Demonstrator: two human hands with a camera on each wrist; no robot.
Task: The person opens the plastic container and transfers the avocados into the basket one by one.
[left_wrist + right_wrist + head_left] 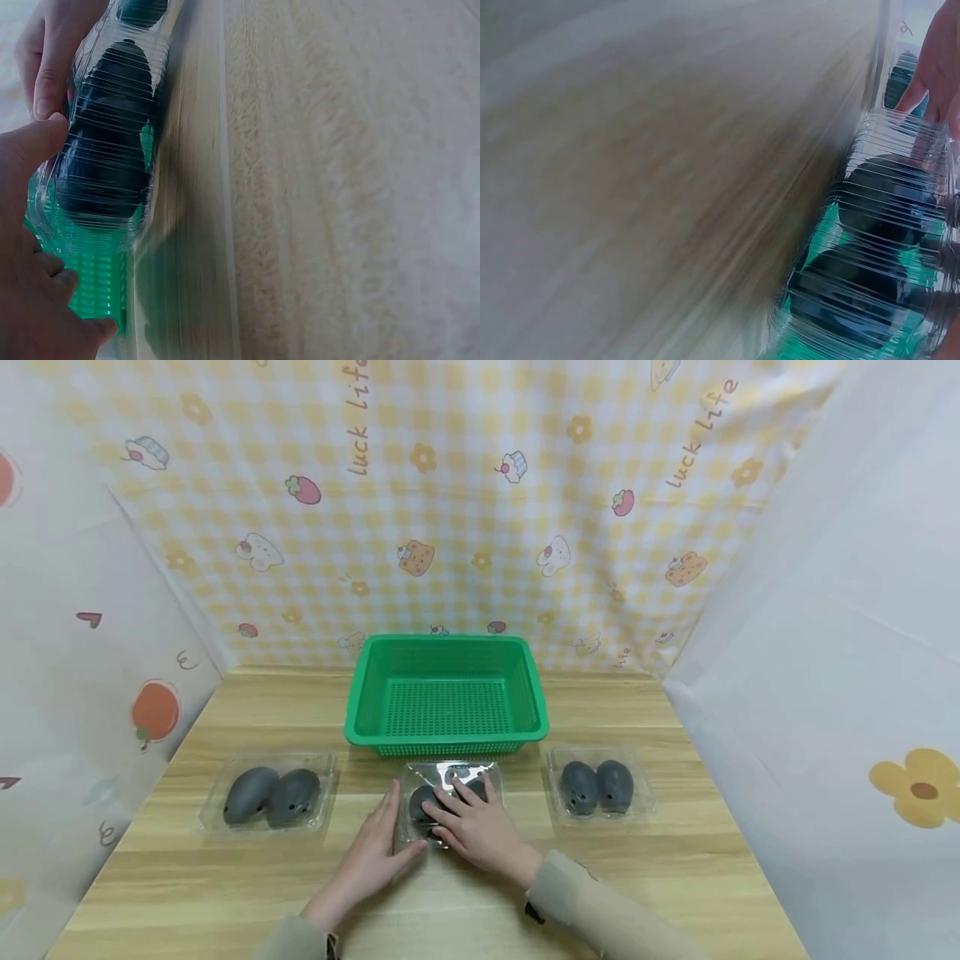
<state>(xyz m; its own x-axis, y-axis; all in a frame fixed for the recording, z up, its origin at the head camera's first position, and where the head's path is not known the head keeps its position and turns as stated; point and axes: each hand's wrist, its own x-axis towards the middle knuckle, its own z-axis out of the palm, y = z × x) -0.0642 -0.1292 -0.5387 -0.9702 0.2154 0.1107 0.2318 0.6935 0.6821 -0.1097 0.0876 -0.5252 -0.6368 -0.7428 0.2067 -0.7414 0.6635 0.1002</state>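
At the middle of the table sits a clear plastic clamshell box (414, 777) with dark grey oval objects (422, 806) inside. My left hand (372, 850) lies along the box's left side, fingers extended and thumb at its near edge. From above, my right hand (483, 833) rests on the lid with fingers spread, partly hiding the contents. In the left wrist view, ridged clear walls of the box (112, 135) show between both hands. The right wrist view shows two of the dark ovals (889, 199) through the ridged side.
Behind the box stands a green perforated basket (447, 739). A clear box (330, 768) with two dark ovals is at left, and another such box (645, 810) at right. Patterned cloth (480, 510) hangs along the table's back edge.
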